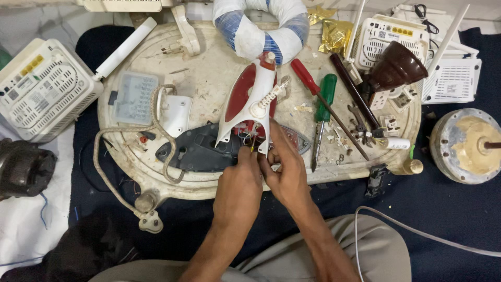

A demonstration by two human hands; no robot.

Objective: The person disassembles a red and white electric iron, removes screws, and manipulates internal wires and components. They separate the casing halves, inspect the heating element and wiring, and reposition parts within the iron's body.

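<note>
A clothes iron lies taken apart on a worn white tabletop point(209, 78). Its red and white upper shell point(250, 99) rests tilted over the dark grey base point(201, 152). My left hand point(241, 177) and my right hand point(284, 167) meet at the rear end of the shell, where thin wires come out. The fingertips of both hands pinch those wires point(254, 143), close together. A braided power cord point(156, 130) loops from the iron to a plug point(150, 222) hanging off the table's front edge.
A red-handled screwdriver point(305, 77) and a green-handled one point(326, 99) lie right of the iron, with small pliers point(359, 122). White routers sit at the left point(44, 89) and back right point(391, 39). A brown lamp shade point(399, 67), a round motor part point(467, 146), a clear box point(133, 96).
</note>
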